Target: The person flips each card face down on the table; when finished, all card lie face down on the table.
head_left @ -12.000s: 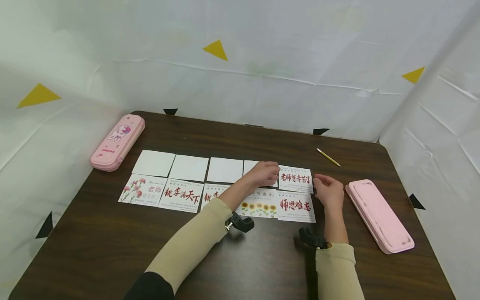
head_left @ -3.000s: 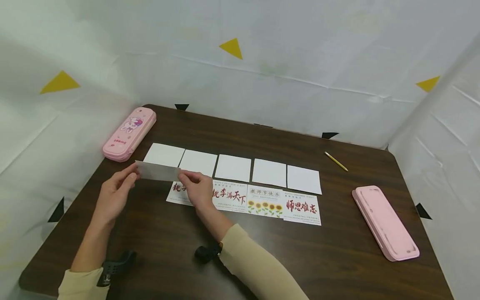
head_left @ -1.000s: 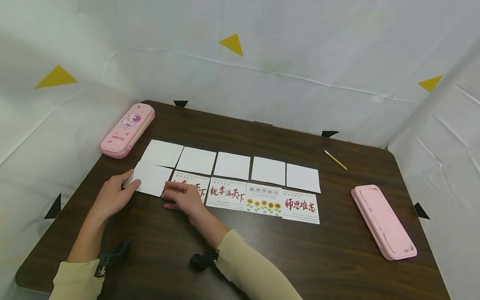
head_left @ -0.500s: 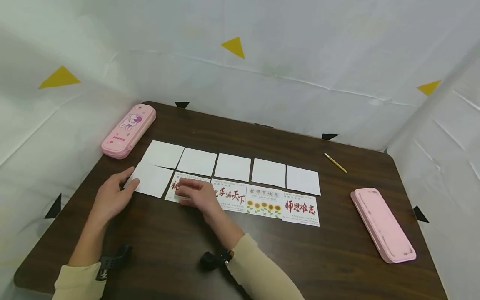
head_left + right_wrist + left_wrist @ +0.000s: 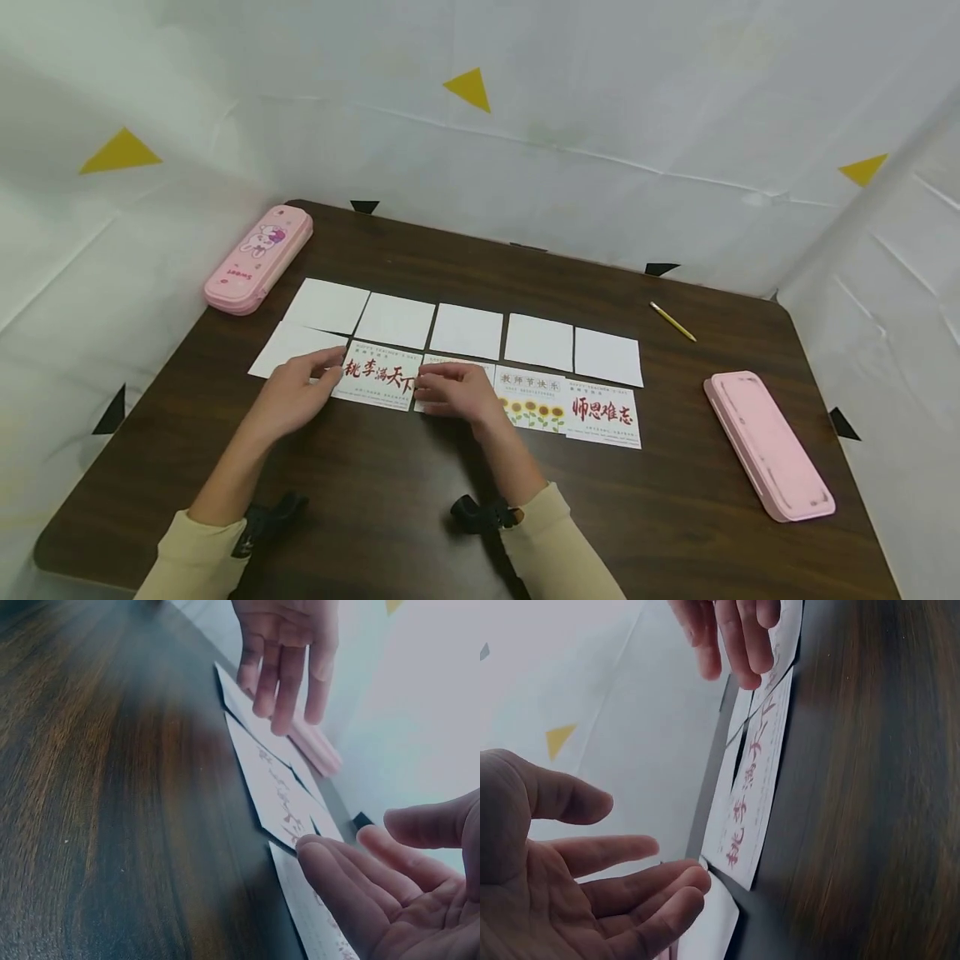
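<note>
On the table [image 5: 367, 475], the red-lettered card [image 5: 378, 377] lies flat between your left hand [image 5: 294, 395] and right hand [image 5: 468, 392], long axis left-to-right. Your fingers are loosely extended, thumbs apart; neither hand looks nearer, edge contact unclear.

Red-lettered white card [image 5: 380, 377], flat, face up, neighbouring card [image 5: 302, 902] seemingly likewise

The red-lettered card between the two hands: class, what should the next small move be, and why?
Probably pinch the red-lettered card by both ends, perhaps to turn it over. The left hand and right hand flank it, neither holding it. It lies printed side up, while the front-row card on its left shows a blank face.
</note>
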Demonstrator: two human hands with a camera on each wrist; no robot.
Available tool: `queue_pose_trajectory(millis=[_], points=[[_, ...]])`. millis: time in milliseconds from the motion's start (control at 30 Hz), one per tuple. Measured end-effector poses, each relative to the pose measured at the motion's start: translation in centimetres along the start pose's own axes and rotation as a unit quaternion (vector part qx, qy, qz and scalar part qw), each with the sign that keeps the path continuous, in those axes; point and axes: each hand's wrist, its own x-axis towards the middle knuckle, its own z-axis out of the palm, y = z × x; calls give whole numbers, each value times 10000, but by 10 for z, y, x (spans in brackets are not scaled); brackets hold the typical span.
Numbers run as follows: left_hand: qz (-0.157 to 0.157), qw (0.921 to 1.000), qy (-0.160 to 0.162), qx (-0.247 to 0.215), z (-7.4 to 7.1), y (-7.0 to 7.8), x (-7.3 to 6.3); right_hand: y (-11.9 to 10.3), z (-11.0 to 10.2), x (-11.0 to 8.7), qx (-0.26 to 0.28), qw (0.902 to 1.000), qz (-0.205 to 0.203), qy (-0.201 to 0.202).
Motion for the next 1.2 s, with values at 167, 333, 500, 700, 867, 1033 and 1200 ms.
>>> queue_pose_trajectory(millis=[167, 333, 500, 700, 867, 1033, 1200], points=[[-103, 9999, -55, 104, 2, 0, 4, 2, 0, 2, 105, 9999, 116, -45], [-84, 9998, -133, 85, 5, -2, 4, 4, -2, 2, 185, 9997, 169, -77], [-123, 9997, -168, 88, 5, -2, 4, 5, -3, 2, 286, 9993, 169, -167], [-127, 9997, -176, 66, 5, -3, 4, 6, -4, 1, 471, 9981, 266, -300], [-100, 9998, -149, -92, 7, -7, 6, 7, -6, 4, 606, 9969, 305, -406], [-167, 9995, -144, -216, 8, -7, 7, 4, -7, 3, 760, 9953, 390, -454], [-275, 9985, -144, -457, 9, -8, 8, 6, -7, 4, 864, 9942, 469, -432]])
